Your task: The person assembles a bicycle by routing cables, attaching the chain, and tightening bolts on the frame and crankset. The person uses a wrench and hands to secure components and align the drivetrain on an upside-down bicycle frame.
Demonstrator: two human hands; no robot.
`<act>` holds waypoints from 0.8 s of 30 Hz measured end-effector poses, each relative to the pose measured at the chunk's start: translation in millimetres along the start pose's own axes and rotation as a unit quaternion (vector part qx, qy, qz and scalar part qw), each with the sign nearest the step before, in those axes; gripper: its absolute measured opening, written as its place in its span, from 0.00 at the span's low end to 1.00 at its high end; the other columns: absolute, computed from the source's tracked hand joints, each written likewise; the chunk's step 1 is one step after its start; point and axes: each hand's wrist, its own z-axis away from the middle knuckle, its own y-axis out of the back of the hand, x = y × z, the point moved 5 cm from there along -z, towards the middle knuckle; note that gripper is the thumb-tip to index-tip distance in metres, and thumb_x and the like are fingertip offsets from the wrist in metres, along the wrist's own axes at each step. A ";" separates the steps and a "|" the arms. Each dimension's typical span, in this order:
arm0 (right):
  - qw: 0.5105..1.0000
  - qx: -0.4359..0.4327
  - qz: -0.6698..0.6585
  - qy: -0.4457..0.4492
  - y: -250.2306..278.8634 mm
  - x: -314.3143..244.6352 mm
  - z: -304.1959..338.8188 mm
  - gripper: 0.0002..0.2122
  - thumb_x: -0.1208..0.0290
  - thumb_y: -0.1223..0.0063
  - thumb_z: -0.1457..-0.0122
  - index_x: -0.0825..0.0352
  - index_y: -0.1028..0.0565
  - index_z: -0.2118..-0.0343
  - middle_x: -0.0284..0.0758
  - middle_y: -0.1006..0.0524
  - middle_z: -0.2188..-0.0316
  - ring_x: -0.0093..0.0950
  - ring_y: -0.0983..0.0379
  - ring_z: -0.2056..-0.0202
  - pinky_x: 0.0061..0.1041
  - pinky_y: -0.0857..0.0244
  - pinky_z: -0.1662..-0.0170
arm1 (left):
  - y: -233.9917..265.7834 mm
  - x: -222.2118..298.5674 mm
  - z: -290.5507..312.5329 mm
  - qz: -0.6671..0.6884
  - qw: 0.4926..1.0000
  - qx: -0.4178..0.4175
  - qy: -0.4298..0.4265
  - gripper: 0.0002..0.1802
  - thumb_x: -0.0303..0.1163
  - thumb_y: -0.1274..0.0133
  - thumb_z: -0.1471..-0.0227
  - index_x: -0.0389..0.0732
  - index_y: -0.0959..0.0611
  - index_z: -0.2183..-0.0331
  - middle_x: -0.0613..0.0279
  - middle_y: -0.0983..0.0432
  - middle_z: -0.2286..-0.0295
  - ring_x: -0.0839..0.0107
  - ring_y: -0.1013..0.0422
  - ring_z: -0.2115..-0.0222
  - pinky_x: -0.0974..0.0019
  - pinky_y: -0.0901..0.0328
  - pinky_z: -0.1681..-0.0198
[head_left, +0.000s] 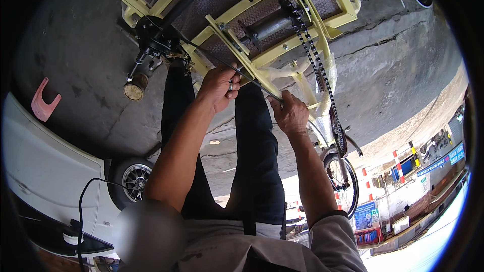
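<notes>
A thin black cable [205, 51] runs slantwise from the black hub [154, 34] at the left down along the cream-yellow metal frame [245, 65]. My left hand [218, 89], with a ring on one finger, is closed round the cable near its middle. Further right, my right hand [292, 114] pinches the same cable between thumb and fingers, close beside the frame. A black chain [321, 68] hangs in a long loop from the sprocket at the axle tube [272, 26], to the right of my hands. Clear plastic wrap [282, 72] covers part of the frame.
A spoked wheel [355, 184] stands below the chain at the right. At the left are a round tin [135, 89], a pink plastic piece [44, 105], and a white vehicle [55, 168] with its wheel [133, 181]. The concrete floor [383, 65] has cracks.
</notes>
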 end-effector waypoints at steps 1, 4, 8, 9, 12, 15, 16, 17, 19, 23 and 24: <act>1.000 0.003 0.001 0.000 -0.9 0.0 1.4 0.21 0.48 0.46 0.45 0.63 0.33 0.76 0.39 0.27 0.82 0.42 0.27 0.76 0.39 0.34 0.72 | 0.2 0.2 0.6 -0.006 1.000 0.015 -0.005 0.08 0.37 0.50 0.41 0.45 0.30 0.69 0.71 0.37 0.80 0.81 0.42 0.82 0.75 0.50 0.83; 1.000 0.017 0.003 0.001 -2.1 0.6 2.9 0.21 0.47 0.46 0.46 0.63 0.33 0.77 0.38 0.27 0.83 0.41 0.27 0.77 0.38 0.35 0.72 | -0.8 0.9 4.0 -0.024 0.999 0.024 -0.019 0.09 0.37 0.50 0.42 0.45 0.29 0.71 0.71 0.37 0.81 0.81 0.42 0.82 0.75 0.50 0.83; 1.000 0.025 0.004 -0.005 -3.4 0.8 5.4 0.21 0.47 0.45 0.47 0.62 0.32 0.77 0.37 0.27 0.83 0.39 0.27 0.78 0.37 0.35 0.73 | -3.6 -2.9 6.5 -0.035 0.998 0.045 -0.022 0.10 0.37 0.50 0.42 0.46 0.29 0.72 0.72 0.37 0.81 0.82 0.43 0.83 0.75 0.50 0.84; 1.000 0.027 0.004 -0.004 -3.3 1.2 5.3 0.21 0.47 0.45 0.47 0.62 0.32 0.77 0.37 0.27 0.83 0.39 0.27 0.78 0.37 0.35 0.73 | -4.1 -2.3 7.0 -0.035 0.998 0.042 -0.018 0.10 0.37 0.50 0.41 0.46 0.29 0.72 0.72 0.37 0.81 0.82 0.43 0.83 0.75 0.50 0.84; 0.999 0.037 0.002 0.005 -1.4 1.2 5.0 0.21 0.47 0.45 0.47 0.62 0.31 0.77 0.37 0.27 0.83 0.39 0.27 0.77 0.37 0.35 0.72 | -5.5 0.3 8.1 -0.013 0.999 0.049 0.015 0.10 0.36 0.51 0.41 0.45 0.30 0.73 0.72 0.37 0.82 0.81 0.43 0.84 0.75 0.50 0.84; 1.000 0.024 -0.002 -0.004 -1.0 1.8 5.0 0.20 0.47 0.45 0.47 0.63 0.31 0.77 0.37 0.28 0.82 0.39 0.27 0.77 0.37 0.35 0.72 | -7.0 4.7 11.3 0.005 0.998 0.056 0.040 0.09 0.36 0.52 0.40 0.45 0.30 0.72 0.72 0.37 0.82 0.81 0.44 0.84 0.75 0.50 0.84; 1.000 0.027 -0.003 -0.001 -0.3 1.3 5.0 0.20 0.47 0.45 0.47 0.63 0.31 0.77 0.37 0.28 0.82 0.39 0.27 0.77 0.37 0.35 0.72 | -7.7 5.0 12.0 0.009 0.997 0.061 0.049 0.09 0.36 0.53 0.40 0.45 0.30 0.72 0.71 0.37 0.82 0.81 0.44 0.84 0.75 0.50 0.84; 1.000 0.027 -0.005 0.000 0.1 1.2 5.1 0.20 0.47 0.45 0.47 0.63 0.31 0.77 0.37 0.28 0.82 0.39 0.27 0.77 0.37 0.35 0.72 | -8.6 5.6 12.7 0.005 0.997 0.065 0.044 0.09 0.36 0.53 0.40 0.45 0.30 0.72 0.71 0.37 0.82 0.81 0.44 0.84 0.75 0.50 0.84; 1.000 0.028 -0.012 0.003 0.7 0.7 5.1 0.21 0.47 0.46 0.47 0.63 0.31 0.77 0.37 0.28 0.82 0.39 0.27 0.76 0.37 0.36 0.72 | -9.6 6.3 13.0 -0.006 0.996 0.080 0.034 0.09 0.36 0.53 0.40 0.44 0.30 0.72 0.71 0.37 0.81 0.81 0.44 0.84 0.75 0.50 0.84; 0.999 0.028 -0.016 0.000 1.2 0.8 5.1 0.21 0.47 0.46 0.47 0.63 0.31 0.77 0.36 0.28 0.82 0.39 0.28 0.77 0.36 0.36 0.72 | -11.2 3.1 16.3 -0.010 0.996 0.078 0.041 0.10 0.36 0.52 0.40 0.44 0.30 0.72 0.71 0.37 0.81 0.80 0.44 0.84 0.75 0.50 0.84; 1.000 0.028 -0.014 -0.002 1.4 1.0 5.0 0.21 0.47 0.46 0.47 0.63 0.31 0.77 0.36 0.28 0.82 0.39 0.28 0.77 0.36 0.36 0.72 | -11.6 2.5 17.2 -0.006 0.996 0.076 0.040 0.10 0.36 0.52 0.40 0.44 0.30 0.72 0.71 0.37 0.81 0.80 0.44 0.84 0.75 0.50 0.84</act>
